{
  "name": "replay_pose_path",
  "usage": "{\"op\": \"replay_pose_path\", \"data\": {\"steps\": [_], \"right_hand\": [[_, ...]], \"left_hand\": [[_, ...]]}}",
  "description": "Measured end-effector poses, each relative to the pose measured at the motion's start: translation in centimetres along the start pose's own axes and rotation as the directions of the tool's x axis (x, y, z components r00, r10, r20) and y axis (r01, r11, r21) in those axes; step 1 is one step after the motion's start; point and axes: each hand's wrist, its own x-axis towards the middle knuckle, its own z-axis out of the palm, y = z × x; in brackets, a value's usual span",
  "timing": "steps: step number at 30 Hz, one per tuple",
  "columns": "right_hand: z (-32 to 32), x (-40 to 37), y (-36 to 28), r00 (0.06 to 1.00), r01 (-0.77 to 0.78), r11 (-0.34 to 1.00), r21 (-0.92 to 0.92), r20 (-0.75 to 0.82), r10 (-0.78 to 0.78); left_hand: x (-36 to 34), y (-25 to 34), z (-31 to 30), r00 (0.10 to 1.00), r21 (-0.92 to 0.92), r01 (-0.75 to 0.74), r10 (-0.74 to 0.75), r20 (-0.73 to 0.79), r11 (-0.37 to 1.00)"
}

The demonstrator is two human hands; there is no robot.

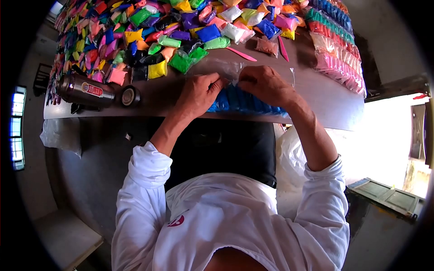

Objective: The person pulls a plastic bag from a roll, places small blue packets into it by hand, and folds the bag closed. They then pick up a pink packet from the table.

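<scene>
"Head view: where's the clear bag of blue packets (pixel 244 102)?"

"At the near edge of the brown tabletop (pixel 332 100), beneath both hands."

"Their grip?"

"The left hand (pixel 199 93) pinches its plastic between thumb and forefinger. The right hand (pixel 267 86) curls over it; whether those fingers clamp the film, I can't tell."

"Elsewhere on top?"

"Coloured packets (pixel 158 69) heaped across the far side, a metal flask (pixel 72 89) at left, bagged rows (pixel 334 54) at right."

"And the room?"

"A window (pixel 18 128) left, a bright opening (pixel 384 135) right."

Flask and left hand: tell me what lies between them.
The head view shows a round dark cap beside the flask, then brown tabletop up to the left hand.
</scene>
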Motion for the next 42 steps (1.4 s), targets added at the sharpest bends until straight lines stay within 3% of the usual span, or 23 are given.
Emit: {"op": "replay_pose_path", "data": {"steps": [6,9,12,20,26,34,36,38,40,42], "right_hand": [[0.5,0.4,0.0,0.999,-0.023,0.998,-0.06,-0.028,0.022],[0.8,0.5,0.2,0.998,-0.05,0.999,0.016,-0.042,0.05],[1.2,0.6,-0.4,0.998,0.062,0.997,-0.048,-0.025,-0.064],[1.7,1.1,0.3,0.993,0.104,0.995,-0.01,-0.059,-0.104],[2.1,1.1,0.4,0.992,0.083,0.995,-0.057,-0.093,-0.088],[2.4,1.0,1.0,0.99,0.082,0.995,-0.063,-0.114,-0.089],[2.4,1.1,0.8,0.992,0.071,0.997,-0.044,-0.099,-0.075],[2.2,1.1,0.8,0.995,0.062,0.997,-0.035,-0.078,-0.064],[2.1,1.2,1.0,0.994,0.073,0.997,-0.024,-0.075,-0.075],[2.1,1.1,1.0,0.994,0.08,0.997,-0.015,-0.07,-0.081]], "left_hand": [[-0.2,-0.4,0.1,0.998,-0.07,0.059,-0.058,0.015,0.996],[0.0,-0.3,0.0,0.999,-0.046,0.044,-0.043,0.027,0.998],[-0.1,-0.4,0.1,1.0,-0.075,-0.012,0.01,-0.021,0.997],[-0.2,-0.9,0.0,0.978,0.027,0.179,-0.181,0.107,0.983],[-0.2,-1.0,0.2,0.981,0.011,0.177,-0.177,0.077,0.984],[0.8,0.8,-0.7,0.988,-0.007,0.141,-0.14,0.067,0.99],[1.2,1.2,-1.2,0.999,0.063,-0.032,0.031,0.016,0.997],[1.2,2.0,-0.9,0.999,0.068,0.008,-0.01,0.034,0.998],[0.6,1.9,0.1,0.991,0.101,-0.126,0.13,-0.042,0.987],[-0.4,2.1,0.5,0.997,0.098,-0.066,0.069,-0.03,0.993]]}}
